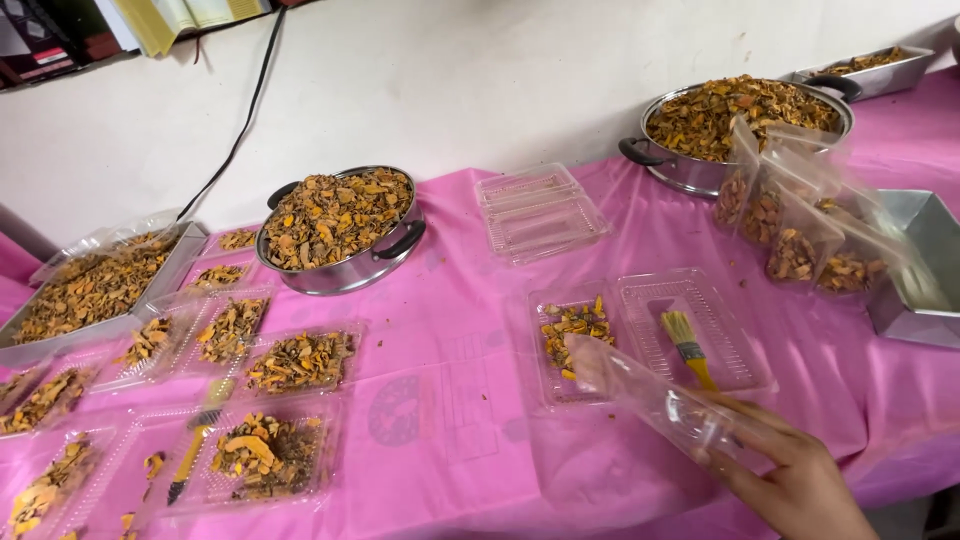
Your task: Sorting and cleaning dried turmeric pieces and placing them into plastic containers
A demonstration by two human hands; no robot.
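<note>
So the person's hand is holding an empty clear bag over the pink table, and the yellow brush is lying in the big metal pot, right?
Not quite. The head view shows the hand holding the clear bag over the pink table, but the yellow brush lies in the open clear plastic box, in its lid half, not in a metal pot.

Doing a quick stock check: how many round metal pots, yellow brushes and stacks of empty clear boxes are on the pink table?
Round metal pots: 2
Yellow brushes: 2
Stacks of empty clear boxes: 1
Total: 5
</note>
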